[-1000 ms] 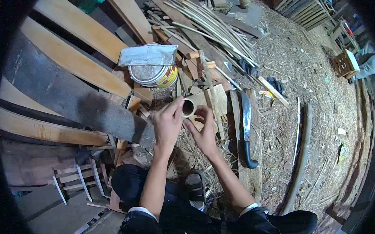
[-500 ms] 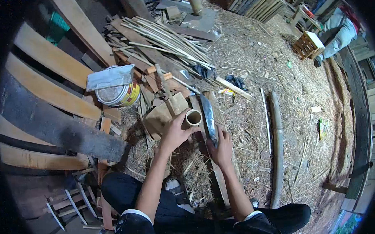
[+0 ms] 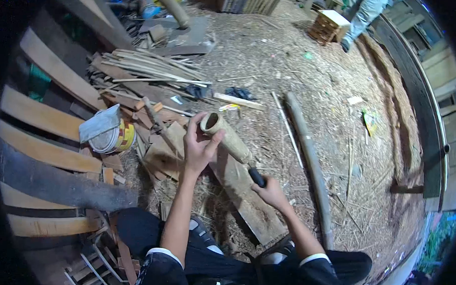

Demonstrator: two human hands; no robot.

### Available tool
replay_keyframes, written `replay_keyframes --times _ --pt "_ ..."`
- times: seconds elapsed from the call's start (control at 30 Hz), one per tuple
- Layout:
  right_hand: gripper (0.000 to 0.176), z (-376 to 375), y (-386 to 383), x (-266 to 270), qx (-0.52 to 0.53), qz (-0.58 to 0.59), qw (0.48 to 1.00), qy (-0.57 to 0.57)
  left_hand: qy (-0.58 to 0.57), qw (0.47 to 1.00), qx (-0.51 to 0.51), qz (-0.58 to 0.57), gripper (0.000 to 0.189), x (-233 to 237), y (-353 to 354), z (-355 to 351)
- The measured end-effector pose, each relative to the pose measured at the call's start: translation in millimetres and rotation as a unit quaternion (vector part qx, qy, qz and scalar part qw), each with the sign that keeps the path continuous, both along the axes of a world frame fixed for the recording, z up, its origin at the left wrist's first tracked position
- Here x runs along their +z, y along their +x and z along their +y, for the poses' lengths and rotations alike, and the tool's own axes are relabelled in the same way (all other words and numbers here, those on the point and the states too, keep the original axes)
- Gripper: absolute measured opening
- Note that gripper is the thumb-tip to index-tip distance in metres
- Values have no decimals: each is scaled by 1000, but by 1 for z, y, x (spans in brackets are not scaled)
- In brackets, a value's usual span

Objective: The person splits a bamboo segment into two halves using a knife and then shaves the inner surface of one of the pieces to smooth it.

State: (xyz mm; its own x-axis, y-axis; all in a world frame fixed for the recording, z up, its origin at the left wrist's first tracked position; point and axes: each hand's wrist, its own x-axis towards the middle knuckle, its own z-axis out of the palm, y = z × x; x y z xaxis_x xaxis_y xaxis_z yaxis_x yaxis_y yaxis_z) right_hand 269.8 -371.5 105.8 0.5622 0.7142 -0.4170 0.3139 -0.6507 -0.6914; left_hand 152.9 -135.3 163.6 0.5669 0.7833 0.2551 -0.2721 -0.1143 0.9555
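Note:
A hollow bamboo tube (image 3: 230, 141) is tilted in front of me, its open end up and to the left. My left hand (image 3: 198, 148) is wrapped around it near that open end, thumb on the near side. In my right hand (image 3: 272, 193) is the black handle of a machete (image 3: 257, 177), at the tube's lower end. The machete's blade is mostly hidden behind the bamboo. Under both hands a wooden plank (image 3: 253, 207) lies on the ground between my feet.
A long bamboo pole (image 3: 309, 160) lies to the right. Cut sticks (image 3: 150, 67) are piled at the upper left, near a bucket (image 3: 107, 139) with a flat sheet on top. Curved boards (image 3: 47, 154) stand along the left. Another person (image 3: 366, 12) is at the upper right beside a wooden crate (image 3: 329, 27).
The bamboo tube has gone from nearly upright to tilted, showing its length. The machete has moved from beside the tube to behind it. The whole view has shifted right.

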Motion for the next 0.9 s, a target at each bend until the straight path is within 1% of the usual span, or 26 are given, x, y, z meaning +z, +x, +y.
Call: replay_keyframes --times 0.07,0.13,0.17,0.2,0.23,0.27,0.3,0.33,0.4,0.47,0.5,0.53,0.6,0.63,0.73,0.77,0.8,0.83,0.87,0.9 --pt "41 -45 29 29 -61 22 998 -7 13 999 -18 34 58 12 17 -14" --pt "35 -81 50 68 -192 144 971 0 40 998 -27 38 59 17 43 -34" --pt "28 -99 61 76 -224 168 960 11 75 996 -22 34 59 22 57 -49" --pt "18 -118 69 66 -242 169 948 123 111 993 -21 31 60 26 73 -65" --pt "16 -134 77 67 -263 203 929 166 85 995 -29 39 60 22 90 -85" --pt "14 -144 89 66 -282 236 905 213 85 993 -61 63 58 16 106 -99" --pt "15 -148 95 68 -283 183 910 241 121 986 -78 82 57 24 126 -119" --pt "15 -155 103 72 -295 206 897 258 155 976 -103 109 56 28 147 -142" --pt "20 -163 118 85 -355 257 852 285 164 968 -135 134 57 30 198 -183" --pt "30 -174 129 70 -362 57 877 309 189 953 -184 148 57 31 248 -222" --pt "39 -188 134 75 -376 70 871 308 198 946 -208 147 57 30 270 -241" --pt "41 -198 138 73 -393 81 853 333 186 943 -234 148 58 25 290 -260" --pt "42 -213 157 69 -432 18 837 335 163 939 -251 169 60 17 322 -290" --pt "42 -219 170 67 -449 2 820 354 164 934 -264 178 60 12 335 -308" --pt "40 -243 198 86 -487 24 788 376 182 922 -279 199 62 1 370 -340" --pt "37 -244 204 80 -502 12 759 414 218 908 -304 188 63 -5 381 -350" --pt "37 -249 212 75 -505 8 757 415 250 893 -329 177 65 -12 389 -358" --pt "36 -256 220 71 -498 6 763 412 234 890 -354 169 64 -9 396 -369" --pt "36 -264 226 67 -491 4 770 407 230 889 -358 168 64 -15 402 -375" --pt "34 -273 234 58 -493 1 782 382 251 878 -367 181 62 -26 407 -380"
